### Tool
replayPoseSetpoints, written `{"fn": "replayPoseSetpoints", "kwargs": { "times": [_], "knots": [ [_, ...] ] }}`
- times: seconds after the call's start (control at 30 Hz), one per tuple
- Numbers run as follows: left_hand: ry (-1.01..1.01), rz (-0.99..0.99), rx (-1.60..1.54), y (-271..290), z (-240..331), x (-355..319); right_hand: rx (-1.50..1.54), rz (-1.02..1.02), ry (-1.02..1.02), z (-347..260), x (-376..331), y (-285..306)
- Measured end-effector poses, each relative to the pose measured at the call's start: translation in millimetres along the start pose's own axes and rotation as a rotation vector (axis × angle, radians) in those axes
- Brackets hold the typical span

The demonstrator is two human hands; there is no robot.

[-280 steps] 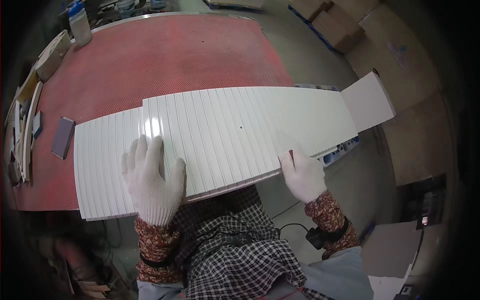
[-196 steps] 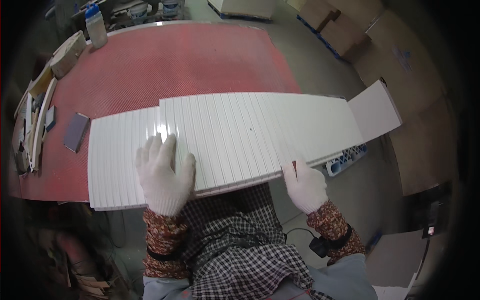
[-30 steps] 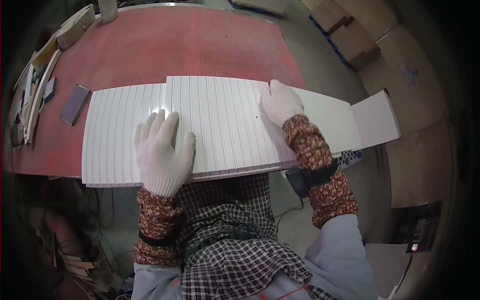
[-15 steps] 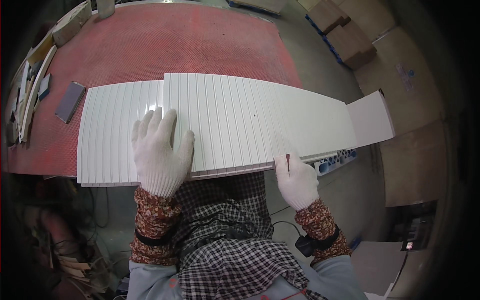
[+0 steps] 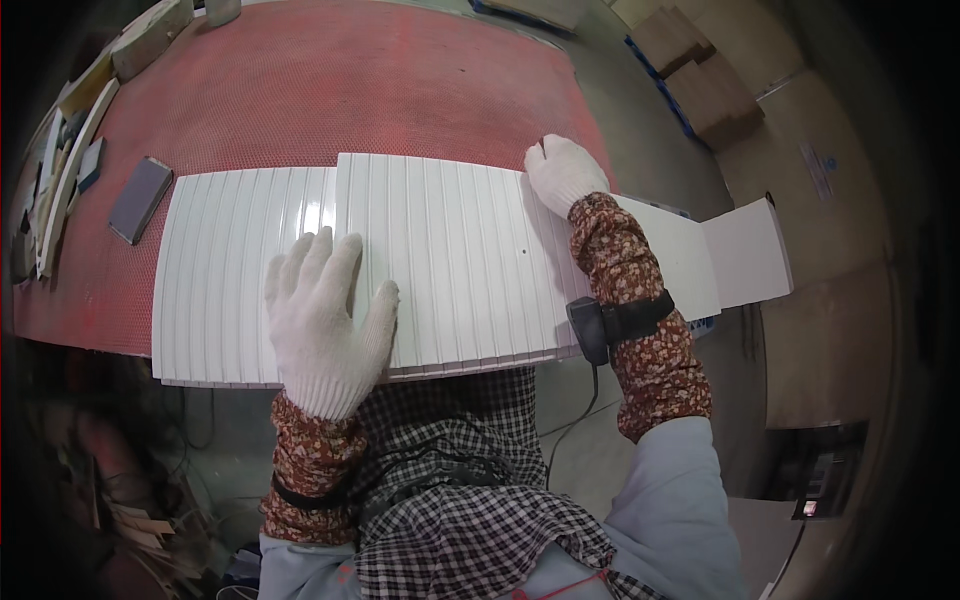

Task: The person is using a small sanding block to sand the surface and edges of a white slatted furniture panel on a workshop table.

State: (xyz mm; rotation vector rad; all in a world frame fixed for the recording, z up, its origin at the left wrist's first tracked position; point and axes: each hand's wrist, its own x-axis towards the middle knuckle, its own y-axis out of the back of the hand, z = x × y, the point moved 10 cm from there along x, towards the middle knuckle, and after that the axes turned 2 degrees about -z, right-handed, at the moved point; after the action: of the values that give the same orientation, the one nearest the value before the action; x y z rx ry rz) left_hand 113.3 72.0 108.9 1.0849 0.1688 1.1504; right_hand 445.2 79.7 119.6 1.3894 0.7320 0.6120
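White grooved panels lie stacked across the front of the table, the upper panel [image 5: 450,270] shifted right over the lower panel [image 5: 215,275], whose left part shows. My left hand [image 5: 325,325], in a white knit glove, rests flat with fingers stretched over the seam between the two. At the far edge of the upper panel is my right hand [image 5: 566,177], also gloved, its fingers closed. A thin dark sliver shows at its fingers; what it is, I cannot make out. My right forearm crosses the panel's right part.
The table [image 5: 350,80] has a red textured cover. On it, left of the panels, lies a grey rectangular block [image 5: 140,200]; strips and tools [image 5: 70,180] line the left edge. A white board [image 5: 742,255] stands at the right end. Brown boards [image 5: 710,100] are stacked on a blue pallet beyond.
My right hand has moved from the panel's near edge across to its far edge, still closed. My left hand stays flat in about the same place.
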Motion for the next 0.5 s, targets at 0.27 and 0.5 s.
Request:
{"fn": "replayPoseSetpoints", "kwargs": {
  "times": [0.27,0.5],
  "knots": [
    [-0.012,0.016,-0.019,1,-3,0,0.080,0.006,0.018,16,-99,-15],
    [-0.043,0.048,0.012,3,0,0,0.232,-0.035,-0.028,47,-228,-30]
  ]
}}
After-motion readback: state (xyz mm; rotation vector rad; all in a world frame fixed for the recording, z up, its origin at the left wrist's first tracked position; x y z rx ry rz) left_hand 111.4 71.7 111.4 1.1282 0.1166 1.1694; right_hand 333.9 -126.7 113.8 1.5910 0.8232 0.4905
